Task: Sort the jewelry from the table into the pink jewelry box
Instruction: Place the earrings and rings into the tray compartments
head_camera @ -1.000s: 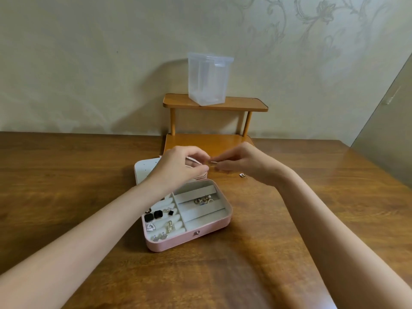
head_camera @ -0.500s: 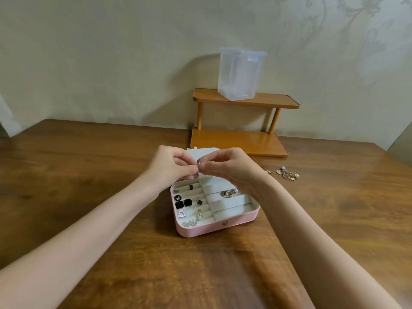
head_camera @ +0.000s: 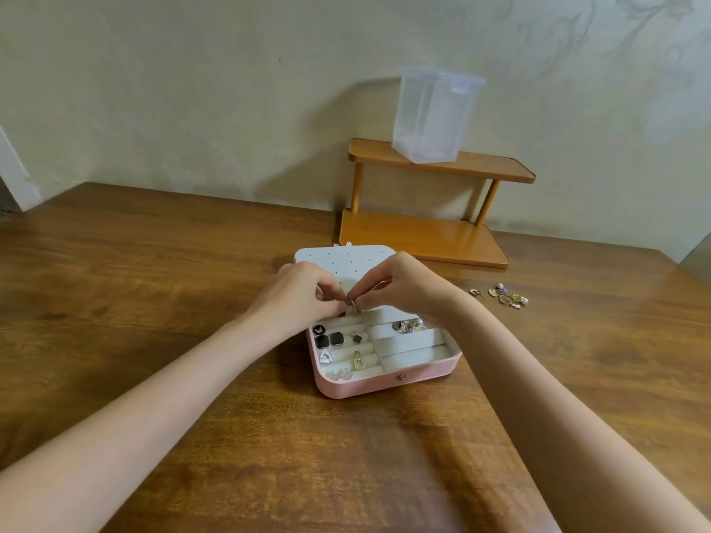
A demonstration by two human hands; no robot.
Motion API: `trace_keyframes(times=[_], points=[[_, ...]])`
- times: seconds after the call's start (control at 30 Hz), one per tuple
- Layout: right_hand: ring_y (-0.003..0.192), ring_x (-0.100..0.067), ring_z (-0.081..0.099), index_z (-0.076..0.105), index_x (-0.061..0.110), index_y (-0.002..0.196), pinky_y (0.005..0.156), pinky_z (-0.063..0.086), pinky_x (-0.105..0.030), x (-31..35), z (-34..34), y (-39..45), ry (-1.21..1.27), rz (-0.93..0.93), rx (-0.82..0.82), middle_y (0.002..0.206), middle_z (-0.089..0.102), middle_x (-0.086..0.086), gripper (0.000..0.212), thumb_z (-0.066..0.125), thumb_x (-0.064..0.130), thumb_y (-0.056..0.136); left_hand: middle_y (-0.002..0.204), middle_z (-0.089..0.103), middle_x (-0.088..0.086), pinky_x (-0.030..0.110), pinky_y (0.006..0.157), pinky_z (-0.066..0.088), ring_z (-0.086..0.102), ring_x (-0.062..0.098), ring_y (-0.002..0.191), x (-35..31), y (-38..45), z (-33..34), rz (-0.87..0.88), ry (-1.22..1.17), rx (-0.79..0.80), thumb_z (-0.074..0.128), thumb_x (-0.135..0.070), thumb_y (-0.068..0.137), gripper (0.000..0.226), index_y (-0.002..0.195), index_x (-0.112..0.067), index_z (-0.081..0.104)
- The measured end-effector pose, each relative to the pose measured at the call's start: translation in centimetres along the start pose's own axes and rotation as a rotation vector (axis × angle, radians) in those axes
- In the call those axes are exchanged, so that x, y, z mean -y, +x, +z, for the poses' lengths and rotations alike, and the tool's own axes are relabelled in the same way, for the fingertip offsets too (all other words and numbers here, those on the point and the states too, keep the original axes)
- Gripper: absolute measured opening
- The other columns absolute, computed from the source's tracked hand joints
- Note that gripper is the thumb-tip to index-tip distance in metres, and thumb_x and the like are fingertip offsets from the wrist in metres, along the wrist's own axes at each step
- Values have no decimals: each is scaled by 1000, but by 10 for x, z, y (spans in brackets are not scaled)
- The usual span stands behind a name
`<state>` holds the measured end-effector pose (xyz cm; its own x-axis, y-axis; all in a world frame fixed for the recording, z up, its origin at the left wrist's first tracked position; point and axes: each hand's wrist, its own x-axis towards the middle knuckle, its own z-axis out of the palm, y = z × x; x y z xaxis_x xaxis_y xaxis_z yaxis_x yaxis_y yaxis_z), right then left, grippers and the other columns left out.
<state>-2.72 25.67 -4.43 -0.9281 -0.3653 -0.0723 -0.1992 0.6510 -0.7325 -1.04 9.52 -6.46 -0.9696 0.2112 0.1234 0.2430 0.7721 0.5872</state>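
Head view, table (head_camera: 161,340): wide brown wood, and it carries everything in play.
Pink jewelry box (head_camera: 388,380): lying open and flat at mid-table, lid (head_camera: 346,263) folded back toward the wall; its longer side runs left to right, the clasp front facing the person and skewed a little to the right.
Left hand (head_camera: 300,298): fingers curled, meeting the right hand over the box's back edge.
Right hand (head_camera: 404,286): fingertips pinched, pressed up against the left; the two hands are together on one small piece.
Loose jewelry (head_camera: 504,296): a little heap waiting on the table, right of the box and apart from it, so sorting looks part done.
Held piece (head_camera: 354,307): small and gold, dangling downward from the pinch just above the ring rolls; its exact shape is too small to tell.
Risk, drop: a grip this fine may slip, and the piece could bounce off onto the wood.
Risk, snag: lowering it carelessly could catch the earrings (head_camera: 336,338) already seated and knock them loose.
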Motion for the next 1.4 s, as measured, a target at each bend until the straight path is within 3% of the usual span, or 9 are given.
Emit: trace_keyframes(times=[0.2,0.3,0.4,0.6,0.7,1.03,1.17,1.3,1.4], points=[[58,-4,48,76,8,92,51,38,-14,-1,9,6,-46,20,-68,69,65,1,16,69,2,78,68,55,-17,16,56,34,50,1,69,2,3,-1,1,56,-14,70,-22,81,3,81,-23,73],[68,-7,56,76,14,91,60,49,-24,-2,15,7,-124,33,-123,82,70,0,15,69,9,80,72,57,-15,14,56,33,50,0,70,3,4,-1,6,68,-9,69,-22,82,4,83,-23,73],[66,-4,54,75,11,95,50,40,-8,1,21,4,-234,-10,-159,91,71,-3,17,63,7,84,71,54,-17,13,55,30,48,-2,68,2,4,-1,11,74,1,68,-21,83,5,84,-22,73],[93,-16,62,74,10,99,61,37,-9,1,27,0,-329,-45,-205,98,72,-6,22,58,3,85,77,57,-12,12,54,30,48,-1,69,1,4,-1,2,83,9,66,-21,84,5,85,-22,72],[93,-16,62,72,11,103,72,41,-17,4,21,-1,-368,-55,-132,101,69,-6,21,65,7,83,73,53,-15,12,53,30,47,-2,67,0,4,-1,-5,85,13,66,-21,85,6,86,-21,72],[86,-21,62,74,5,95,75,47,-24,10,18,2,-399,-69,-98,95,71,-10,15,67,7,82,85,52,-10,13,56,30,46,5,76,1,5,-1,7,136,21,64,-24,87,9,92,-22,71],[77,-14,57,72,3,88,70,47,-23,8,18,6,-356,-63,-83,92,70,-10,11,71,8,79,86,54,-8,14,56,30,47,6,77,2,5,0,17,126,20,64,-23,87,10,93,-21,72],[69,-7,54,73,8,86,55,42,-10,1,18,6,-305,-36,-96,90,70,-6,9,73,12,78,76,49,-15,13,56,30,44,-1,69,4,3,-1,46,112,11,65,-21,86,9,91,-20,72],[73,-18,61,75,12,88,53,48,-20,-4,16,3,-243,-10,-122,86,69,-4,9,72,14,79,76,53,-15,13,56,30,46,-2,68,4,1,0,60,100,8,64,-19,86,10,91,-20,72]])
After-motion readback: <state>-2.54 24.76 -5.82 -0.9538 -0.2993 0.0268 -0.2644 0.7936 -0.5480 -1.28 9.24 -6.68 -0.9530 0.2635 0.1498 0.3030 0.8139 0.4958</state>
